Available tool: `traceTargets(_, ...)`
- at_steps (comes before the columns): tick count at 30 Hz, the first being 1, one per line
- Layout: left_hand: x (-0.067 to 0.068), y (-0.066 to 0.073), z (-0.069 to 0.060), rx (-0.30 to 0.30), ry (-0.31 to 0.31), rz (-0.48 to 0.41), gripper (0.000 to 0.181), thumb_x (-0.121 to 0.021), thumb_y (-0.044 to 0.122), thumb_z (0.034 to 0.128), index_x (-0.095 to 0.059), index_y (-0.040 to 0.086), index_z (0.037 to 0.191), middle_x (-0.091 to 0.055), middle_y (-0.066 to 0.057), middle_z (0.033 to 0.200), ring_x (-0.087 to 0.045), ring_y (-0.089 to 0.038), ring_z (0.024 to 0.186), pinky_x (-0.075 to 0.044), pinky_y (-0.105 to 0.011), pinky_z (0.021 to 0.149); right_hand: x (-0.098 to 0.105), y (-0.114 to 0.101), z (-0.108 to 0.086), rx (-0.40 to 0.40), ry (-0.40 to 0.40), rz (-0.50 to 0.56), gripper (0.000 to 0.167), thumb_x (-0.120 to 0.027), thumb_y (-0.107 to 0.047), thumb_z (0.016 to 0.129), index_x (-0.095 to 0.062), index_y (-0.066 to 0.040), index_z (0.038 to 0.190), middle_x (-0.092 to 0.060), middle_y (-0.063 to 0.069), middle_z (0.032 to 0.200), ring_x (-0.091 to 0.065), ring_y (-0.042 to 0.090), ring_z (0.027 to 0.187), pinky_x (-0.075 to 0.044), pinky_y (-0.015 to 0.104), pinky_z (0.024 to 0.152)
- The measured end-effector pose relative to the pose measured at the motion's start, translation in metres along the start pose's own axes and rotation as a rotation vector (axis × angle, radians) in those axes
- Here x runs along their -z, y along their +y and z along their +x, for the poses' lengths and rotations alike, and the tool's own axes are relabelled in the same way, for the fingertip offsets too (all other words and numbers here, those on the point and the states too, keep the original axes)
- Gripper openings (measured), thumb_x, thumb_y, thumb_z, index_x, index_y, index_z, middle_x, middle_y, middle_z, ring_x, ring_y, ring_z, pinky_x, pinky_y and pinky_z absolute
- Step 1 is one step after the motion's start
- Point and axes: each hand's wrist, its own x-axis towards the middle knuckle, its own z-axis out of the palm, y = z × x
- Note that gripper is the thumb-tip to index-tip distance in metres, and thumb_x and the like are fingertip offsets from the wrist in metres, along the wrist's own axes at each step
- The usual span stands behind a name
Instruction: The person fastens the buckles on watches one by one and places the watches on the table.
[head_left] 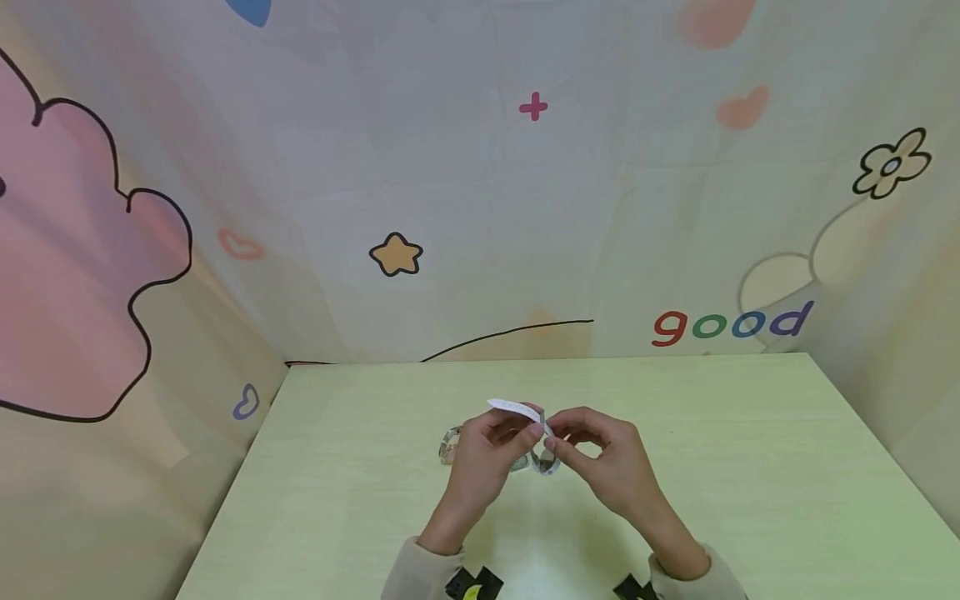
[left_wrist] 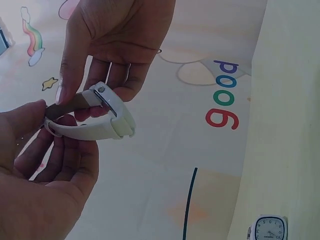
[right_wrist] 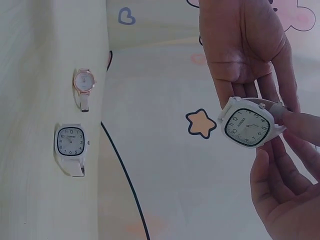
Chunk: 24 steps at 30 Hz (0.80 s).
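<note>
A white wristwatch (right_wrist: 247,125) with a squarish dial is held up in the air above the table, its strap bent into a loop. My left hand (head_left: 487,454) pinches the white strap (left_wrist: 85,131) near its end, and a free length of strap sticks out past the fingers in the head view. From the other side my right hand (head_left: 611,454) pinches the strap with thumb and fingers, close to the left fingertips. The fingers partly hide where the strap ends meet. In the right wrist view the dial faces the camera.
On the table (head_left: 337,500) behind the left hand lie two more watches: a squarish white watch (right_wrist: 70,141) and a smaller watch with a round, rose-rimmed dial (right_wrist: 84,81). A printed cloth wall (head_left: 465,183) stands along the table's back edge.
</note>
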Motion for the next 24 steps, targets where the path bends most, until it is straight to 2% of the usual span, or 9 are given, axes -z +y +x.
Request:
traceTargets(9,-0.0023,0.0003,-0.0017,-0.026,0.007,-0.017,0.022,-0.068,0.019,0.0935,-0.068,0.006,0.112,-0.069,-0.015,0.113,-0.068,-0.013,0.104,-0.054,-0.026,0.091,0.0003,0.0018,-0.0016,0.016,-0.035,0.009,0.021,-0.075,-0.013,0.087,-0.069,-0.017,0.106,-0.072,-0.002,0.096,-0.066,0.008,0.084,-0.057,0.026,0.077)
traceTargets(14,-0.0001,0.0000,-0.0018,-0.037,0.014,-0.022,0.023,-0.068,0.018,0.0936,-0.068,0.005,0.113,-0.069,-0.018,0.112,-0.068,-0.012,0.101,-0.055,-0.027,0.090,0.0002,0.0013,-0.0027,0.022,-0.033,-0.009,0.017,-0.076,-0.012,0.086,-0.070,-0.017,0.101,-0.073,0.002,0.095,-0.067,0.008,0.082,-0.057,0.027,0.077)
traceTargets(20,0.0011,-0.0008,-0.0009,-0.006,-0.012,-0.023,0.025,-0.067,0.019,0.0942,-0.069,0.003,0.113,-0.067,-0.021,0.115,-0.068,-0.011,0.100,-0.055,-0.027,0.089,0.0001,0.0028,-0.0035,0.019,-0.027,-0.022,0.015,-0.076,-0.011,0.086,-0.071,-0.017,0.099,-0.073,0.002,0.093,-0.066,0.007,0.079,-0.057,0.026,0.076)
traceTargets(24,0.0006,-0.0009,-0.0017,0.006,-0.009,-0.015,0.022,-0.068,0.019,0.0938,-0.070,0.007,0.112,-0.069,-0.017,0.113,-0.068,-0.012,0.100,-0.056,-0.028,0.089,0.0003,0.0053,-0.0044,0.012,-0.036,-0.022,0.014,-0.075,-0.012,0.087,-0.071,-0.016,0.099,-0.073,0.000,0.093,-0.066,0.007,0.079,-0.057,0.026,0.076)
